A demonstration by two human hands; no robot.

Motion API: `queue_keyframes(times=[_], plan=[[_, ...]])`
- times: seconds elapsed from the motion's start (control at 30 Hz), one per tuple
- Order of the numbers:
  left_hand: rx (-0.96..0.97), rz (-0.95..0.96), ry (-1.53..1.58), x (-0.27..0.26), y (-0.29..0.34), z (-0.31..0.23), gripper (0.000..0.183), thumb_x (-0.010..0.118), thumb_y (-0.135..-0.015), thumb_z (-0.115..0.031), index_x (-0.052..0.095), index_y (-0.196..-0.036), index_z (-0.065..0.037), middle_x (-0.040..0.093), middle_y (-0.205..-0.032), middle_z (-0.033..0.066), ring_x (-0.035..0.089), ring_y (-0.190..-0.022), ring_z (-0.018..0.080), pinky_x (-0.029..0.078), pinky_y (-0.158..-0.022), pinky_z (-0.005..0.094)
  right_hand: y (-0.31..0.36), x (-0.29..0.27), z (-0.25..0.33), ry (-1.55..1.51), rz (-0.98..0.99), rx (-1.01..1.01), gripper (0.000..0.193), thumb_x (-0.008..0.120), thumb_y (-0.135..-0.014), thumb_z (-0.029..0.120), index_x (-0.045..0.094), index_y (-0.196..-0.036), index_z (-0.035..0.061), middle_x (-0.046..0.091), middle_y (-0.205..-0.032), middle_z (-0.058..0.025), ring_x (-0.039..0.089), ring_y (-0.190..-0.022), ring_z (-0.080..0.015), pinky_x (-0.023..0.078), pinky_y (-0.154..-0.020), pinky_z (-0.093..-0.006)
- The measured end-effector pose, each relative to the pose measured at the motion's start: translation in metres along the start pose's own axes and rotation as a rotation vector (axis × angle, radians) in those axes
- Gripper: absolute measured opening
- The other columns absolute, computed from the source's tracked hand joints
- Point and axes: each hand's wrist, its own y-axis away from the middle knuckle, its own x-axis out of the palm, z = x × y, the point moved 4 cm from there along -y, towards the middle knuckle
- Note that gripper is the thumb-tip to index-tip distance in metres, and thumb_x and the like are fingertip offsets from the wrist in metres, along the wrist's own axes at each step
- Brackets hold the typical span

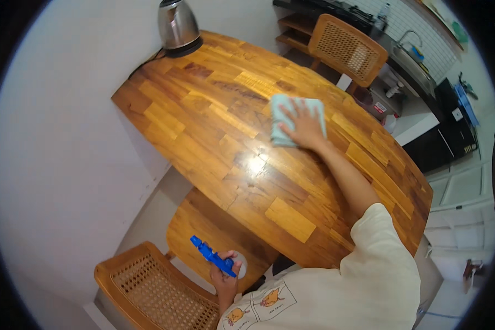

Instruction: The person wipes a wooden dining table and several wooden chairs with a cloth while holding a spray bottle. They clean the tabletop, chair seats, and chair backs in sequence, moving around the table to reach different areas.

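Pressed the folded pale-green cloth flat on the bench beneath the right hand, with fingers spread wide over it rather than gripping; held the blue-headed spray bottle in the left hand, curled closed around it, clear of the bench edge and above the chair; could not tell how firmly; probably called for even palm pressure, overlapping strokes along the wooden strips, and care near the kettle.
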Motion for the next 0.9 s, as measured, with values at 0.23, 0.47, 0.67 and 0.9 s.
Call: queue_keyframes(times=[0.23,0.47,0.67,0.9], plan=[[-0.025,-0.197,0.094,-0.025,0.029,-0.03,0.038,0.068,-0.076,-0.011,0.051,-0.11,-0.004,0.059,-0.086,0.0112,0.057,-0.081,0.0208,0.045,-0.074,0.0319,-0.065,0.015,0.176,-0.108,-0.064,-0.463,0.062,0.029,-0.084,0.062,0.029,-0.137,0.0295,0.019,-0.145,-0.0066,0.016,-0.133,-0.0303,0.009,-0.103,-0.0589],[0.252,-0.399,0.079,-0.069,0.077,-0.096,0.045,0.069,-0.076,-0.029,0.049,-0.11,-0.007,0.052,-0.068,0.0076,0.053,-0.062,0.0197,0.044,-0.059,0.0309,-0.086,0.015,0.254,-0.113,0.046,-0.412,0.066,0.026,-0.083,0.066,0.023,-0.139,0.0297,0.015,-0.147,-0.0041,0.012,-0.135,-0.0277,0.01,-0.105,-0.0541],[0.307,-0.306,0.104,-0.065,0.119,-0.114,0.045,0.067,-0.077,-0.038,0.048,-0.103,-0.006,0.049,-0.059,0.0064,0.05,-0.053,0.0192,0.039,-0.048,0.0295,-0.01,0.015,0.262,-0.398,-0.12,-0.646,0.05,0.043,-0.087,0.041,0.039,-0.132,0.0196,0.031,-0.14,-0.0064,0.028,-0.129,-0.0271,0.023,-0.106,-0.0431],[0.517,-0.094,0.097,-0.091,0.211,-0.132,0.042,0.064,-0.079,-0.042,0.05,-0.095,-0.006,0.054,-0.059,0.0051,0.054,-0.052,0.0183,0.035,-0.051,0.028,0.108,-0.037,0.29,-0.91,0.08,-0.646,0.028,0.054,-0.084,0.027,0.061,-0.106,0.0106,0.063,-0.099,-0.0107,0.06,-0.086,-0.0258,0.046,-0.075,-0.0345]])
